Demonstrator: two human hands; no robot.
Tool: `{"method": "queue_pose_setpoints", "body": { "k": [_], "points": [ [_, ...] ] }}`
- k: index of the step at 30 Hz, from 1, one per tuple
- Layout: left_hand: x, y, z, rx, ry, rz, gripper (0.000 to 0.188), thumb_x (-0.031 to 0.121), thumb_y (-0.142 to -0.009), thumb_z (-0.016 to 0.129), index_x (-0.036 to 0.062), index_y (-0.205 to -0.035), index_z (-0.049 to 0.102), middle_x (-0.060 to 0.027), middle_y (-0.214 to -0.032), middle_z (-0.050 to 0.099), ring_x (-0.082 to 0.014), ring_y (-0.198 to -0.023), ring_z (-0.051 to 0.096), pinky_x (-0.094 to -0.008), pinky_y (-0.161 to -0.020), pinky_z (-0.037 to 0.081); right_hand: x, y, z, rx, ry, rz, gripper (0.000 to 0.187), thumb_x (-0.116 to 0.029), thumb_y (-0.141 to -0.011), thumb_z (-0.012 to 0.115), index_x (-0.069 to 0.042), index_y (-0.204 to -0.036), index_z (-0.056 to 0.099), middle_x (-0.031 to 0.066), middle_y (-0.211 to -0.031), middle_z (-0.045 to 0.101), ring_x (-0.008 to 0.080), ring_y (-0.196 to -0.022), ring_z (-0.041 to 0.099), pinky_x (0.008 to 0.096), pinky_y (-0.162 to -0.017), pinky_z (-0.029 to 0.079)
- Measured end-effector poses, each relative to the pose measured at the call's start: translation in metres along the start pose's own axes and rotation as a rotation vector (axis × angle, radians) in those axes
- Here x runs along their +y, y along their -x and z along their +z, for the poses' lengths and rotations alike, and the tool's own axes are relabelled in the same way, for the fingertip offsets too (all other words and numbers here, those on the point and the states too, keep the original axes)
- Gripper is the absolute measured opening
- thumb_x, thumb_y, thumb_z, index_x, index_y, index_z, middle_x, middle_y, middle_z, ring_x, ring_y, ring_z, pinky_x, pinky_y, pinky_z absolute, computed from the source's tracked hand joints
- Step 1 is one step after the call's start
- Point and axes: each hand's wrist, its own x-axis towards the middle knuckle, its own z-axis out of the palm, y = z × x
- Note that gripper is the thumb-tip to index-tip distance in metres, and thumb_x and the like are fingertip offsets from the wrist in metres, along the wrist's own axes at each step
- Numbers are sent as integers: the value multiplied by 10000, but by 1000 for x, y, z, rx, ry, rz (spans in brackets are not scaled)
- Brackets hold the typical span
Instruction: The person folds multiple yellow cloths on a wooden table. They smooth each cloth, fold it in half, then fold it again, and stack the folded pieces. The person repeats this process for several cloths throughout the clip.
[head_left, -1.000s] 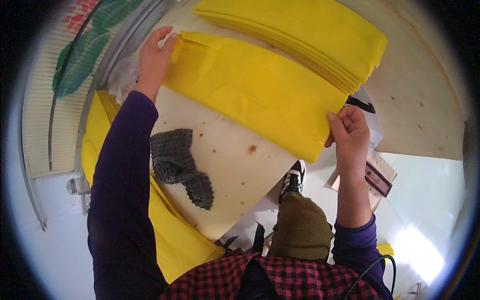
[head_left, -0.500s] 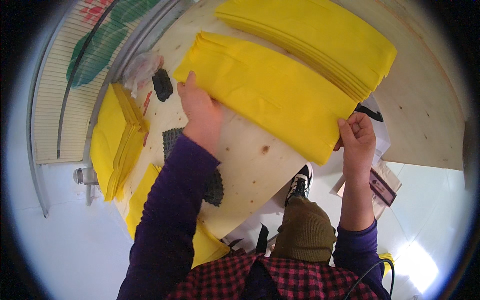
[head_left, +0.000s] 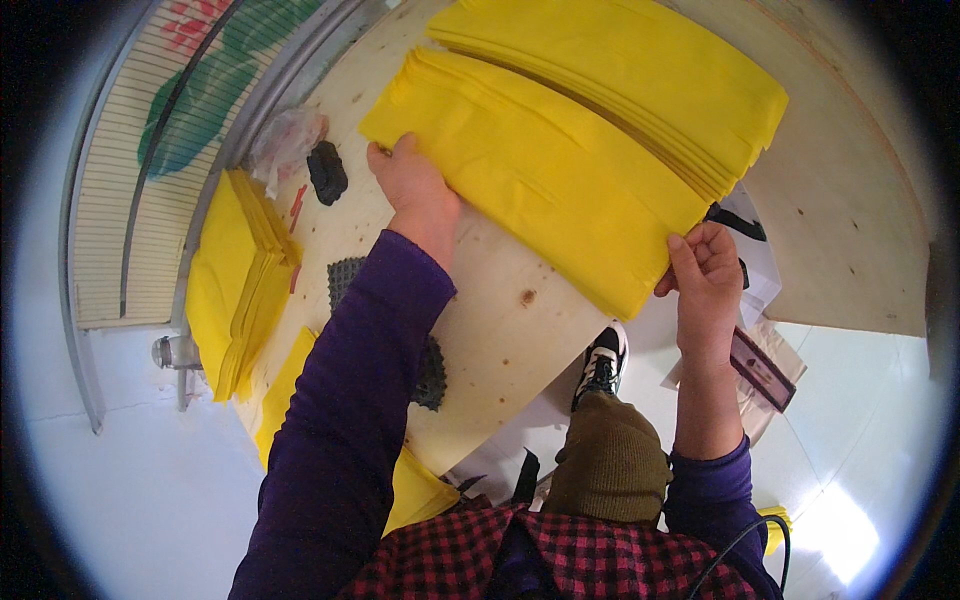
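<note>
A long folded stack of yellow cloth [head_left: 540, 180] lies slantwise on the pale wooden table [head_left: 500, 330]. At its near right corner, my right hand [head_left: 708, 270] pinches the cloth between thumb and bent fingers. My left hand [head_left: 415, 190] rests against the near left edge, with two digits apart and their tips at the cloth; its other fingers are hidden. Directly behind lies a second layered yellow cloth stack [head_left: 640, 80], almost touching the first.
More folded yellow cloth [head_left: 235, 285] sits at the table's left edge. Nearby are a small black object [head_left: 326, 172], a clear plastic bag [head_left: 285, 145] and dark textured pads [head_left: 430, 375]. A dark-framed flat item [head_left: 762, 370] lies on the floor at right.
The front cloth stack has shifted slightly away from me, closer to the rear one. My left hand has moved a little right along its edge; my right hand keeps its pinch.
</note>
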Motion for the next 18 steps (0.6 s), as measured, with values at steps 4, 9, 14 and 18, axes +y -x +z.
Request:
{"method": "queue_pose_setpoints", "body": {
  "k": [4,9,14,18],
  "points": [
    [3,-1,1,-22,-18,-4,376,24,-902,434,69,-1265,350,-109,-1221,490,-257,-1053,552,-393,-854,503,-2,1,0,2,25,24,103,-41,-911,575,-35,-900,472,57,-646,580,109,-476,541,228,-430,426],
    [7,5,-3,-24,-45,15,546,33,-893,459,57,-1397,249,-124,-1272,464,-260,-1087,523,-375,-894,466,-2,2,0,10,56,5,93,-46,-915,571,-37,-910,478,49,-652,570,106,-484,525,226,-450,424],
    [25,13,-9,74,-173,33,695,74,-894,499,33,-1479,125,-143,-1457,312,-264,-1309,345,-357,-1074,284,2,2,-2,-23,-6,-16,93,-67,-925,572,-42,-918,482,45,-663,567,102,-493,520,219,-455,416],
    [57,24,-12,40,-159,102,642,85,-890,523,30,-1451,217,-88,-1452,321,-182,-1320,306,-302,-1083,236,1,7,-9,-23,-64,-33,110,-112,-942,563,-39,-919,483,50,-666,563,103,-488,500,221,-444,404]
  ]
}}
